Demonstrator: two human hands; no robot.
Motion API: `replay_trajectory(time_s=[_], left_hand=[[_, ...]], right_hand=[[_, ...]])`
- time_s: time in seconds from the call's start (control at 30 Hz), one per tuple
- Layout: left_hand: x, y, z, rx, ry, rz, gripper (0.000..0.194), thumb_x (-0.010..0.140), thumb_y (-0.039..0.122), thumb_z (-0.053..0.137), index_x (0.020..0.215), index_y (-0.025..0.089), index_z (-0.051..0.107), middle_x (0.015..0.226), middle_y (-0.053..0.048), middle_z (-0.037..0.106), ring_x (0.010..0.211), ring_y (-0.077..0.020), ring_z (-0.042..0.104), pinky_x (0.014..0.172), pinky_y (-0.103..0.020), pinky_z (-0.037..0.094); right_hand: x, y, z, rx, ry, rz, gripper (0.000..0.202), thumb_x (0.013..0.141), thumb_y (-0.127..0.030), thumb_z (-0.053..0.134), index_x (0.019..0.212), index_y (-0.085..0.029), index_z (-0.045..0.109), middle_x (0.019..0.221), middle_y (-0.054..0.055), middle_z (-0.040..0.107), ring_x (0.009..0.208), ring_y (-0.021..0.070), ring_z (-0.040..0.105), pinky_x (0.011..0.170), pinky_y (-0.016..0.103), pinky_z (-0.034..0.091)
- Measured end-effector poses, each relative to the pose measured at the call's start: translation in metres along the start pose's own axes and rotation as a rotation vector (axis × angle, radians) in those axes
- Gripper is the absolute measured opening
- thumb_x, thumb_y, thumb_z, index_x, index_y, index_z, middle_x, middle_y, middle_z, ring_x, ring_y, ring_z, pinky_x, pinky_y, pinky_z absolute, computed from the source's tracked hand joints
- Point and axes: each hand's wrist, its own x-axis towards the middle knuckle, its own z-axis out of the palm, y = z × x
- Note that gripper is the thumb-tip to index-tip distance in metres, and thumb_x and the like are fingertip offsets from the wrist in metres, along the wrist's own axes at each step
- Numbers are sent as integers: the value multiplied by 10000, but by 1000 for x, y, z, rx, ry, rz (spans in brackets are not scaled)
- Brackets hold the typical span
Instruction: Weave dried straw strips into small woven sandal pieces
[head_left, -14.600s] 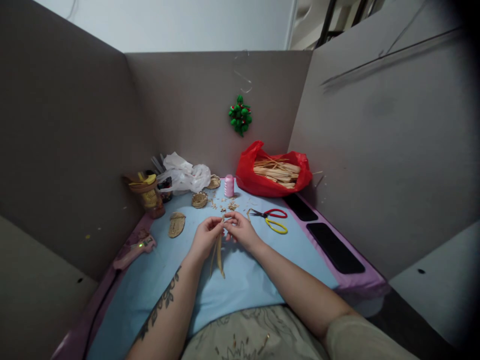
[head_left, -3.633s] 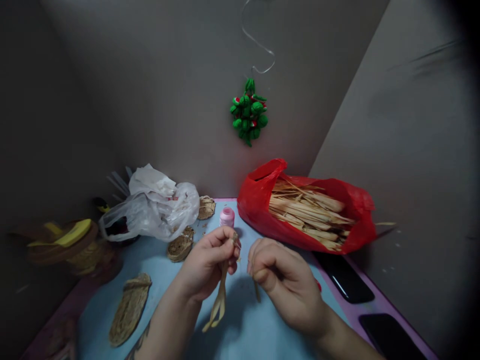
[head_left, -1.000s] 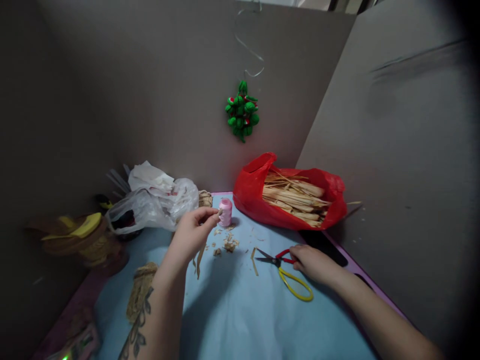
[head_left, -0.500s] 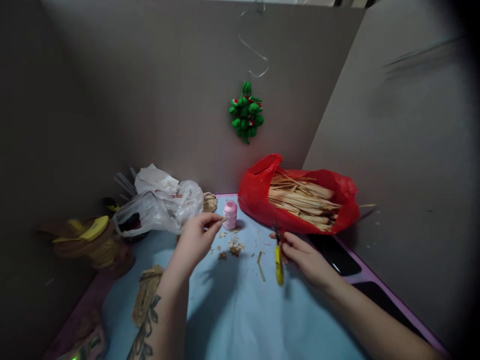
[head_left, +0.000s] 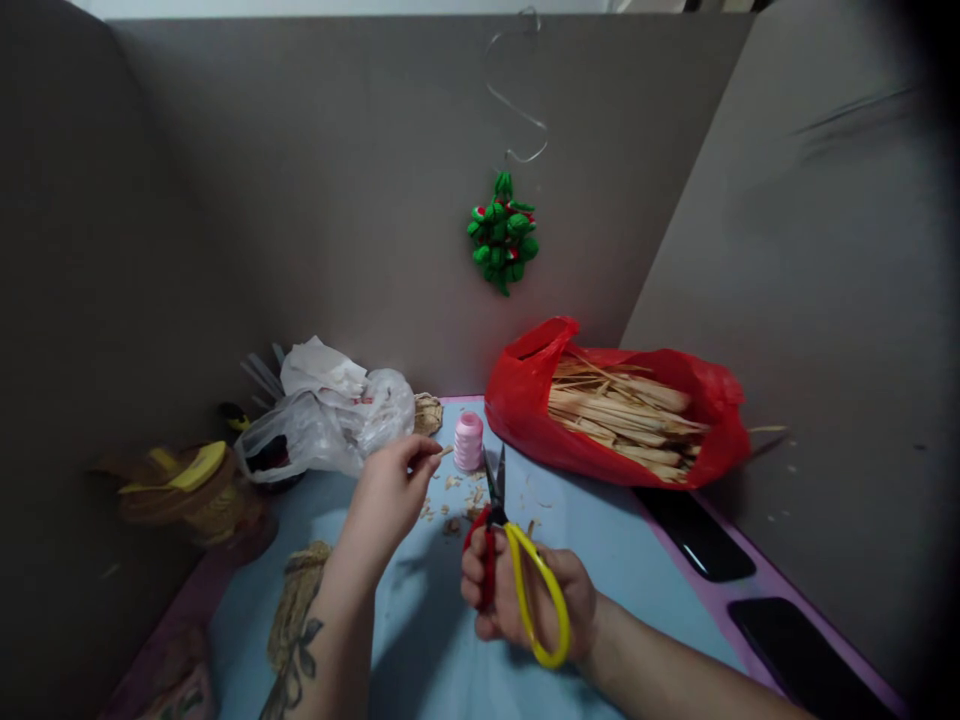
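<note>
My left hand [head_left: 397, 490] pinches a short piece of dried straw [head_left: 446, 451] between thumb and fingertips, just left of a pink thread spool [head_left: 469, 442]. In my right hand [head_left: 529, 595] is a pair of scissors [head_left: 496, 515] with one red and one yellow handle loop. Its blades stand slightly apart and point away from me, close to the spool. Small straw scraps [head_left: 452, 525] lie scattered on the blue cloth [head_left: 450, 640] between the hands. A braided straw piece [head_left: 298, 600] lies beside my left forearm, partly covered by it.
A red plastic bag [head_left: 525, 400] of dried straw stalks [head_left: 622, 410] lies at the back right. Two dark phones [head_left: 697, 535] rest along the right edge. At left are a white plastic bag [head_left: 322, 420] and a woven basket [head_left: 202, 500]. A green ornament [head_left: 502, 240] hangs from a wire.
My right hand has moved left and nearer to me, turning the scissors so the blades point forward. My left hand has hardly moved and still pinches the straw. The view has shifted slightly.
</note>
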Motion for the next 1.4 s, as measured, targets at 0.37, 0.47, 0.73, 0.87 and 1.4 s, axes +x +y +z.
replay_trajectory(time_s=[0.37, 0.47, 0.73, 0.87, 1.4], left_hand=[[-1, 3, 9, 115, 0, 21, 155, 780, 241, 482, 813, 186, 623, 830, -47, 652, 744, -162, 568, 640, -250, 393], [-1, 5, 12, 135, -20, 23, 147, 782, 234, 483, 813, 185, 618, 840, -49, 651, 739, -160, 566, 631, -246, 387], [-1, 9, 18, 98, -39, 55, 67, 762, 222, 516, 752, 185, 571, 761, -23, 616, 693, -151, 545, 625, -253, 373], [-1, 14, 21, 82, -52, 81, 50, 755, 209, 517, 731, 185, 553, 746, -19, 602, 693, -152, 537, 632, -257, 375], [-2, 18, 27, 67, -77, 87, 65, 762, 187, 487, 706, 183, 519, 755, -26, 560, 736, -164, 517, 673, -273, 376]], right_hand=[[3, 16, -9, -79, 100, -28, 630, 566, -757, 539, 774, -167, 472, 756, 15, 523, 688, 169, 554, 712, 388, 417], [7, 20, -15, -267, 274, -73, 562, 659, -689, 533, 764, -138, 507, 654, 11, 525, 572, 132, 549, 618, 303, 401], [3, 20, -8, -180, 151, 70, 852, 545, -888, 232, 731, -108, 522, 681, 85, 568, 550, 154, 556, 528, 269, 391], [0, 16, -4, -139, 116, 93, 756, 637, -834, 229, 728, -128, 484, 725, 86, 592, 560, 150, 574, 553, 272, 404], [0, 16, 0, -205, 81, 16, 712, 675, -804, 268, 709, -127, 484, 735, 80, 575, 517, 131, 556, 498, 245, 380]])
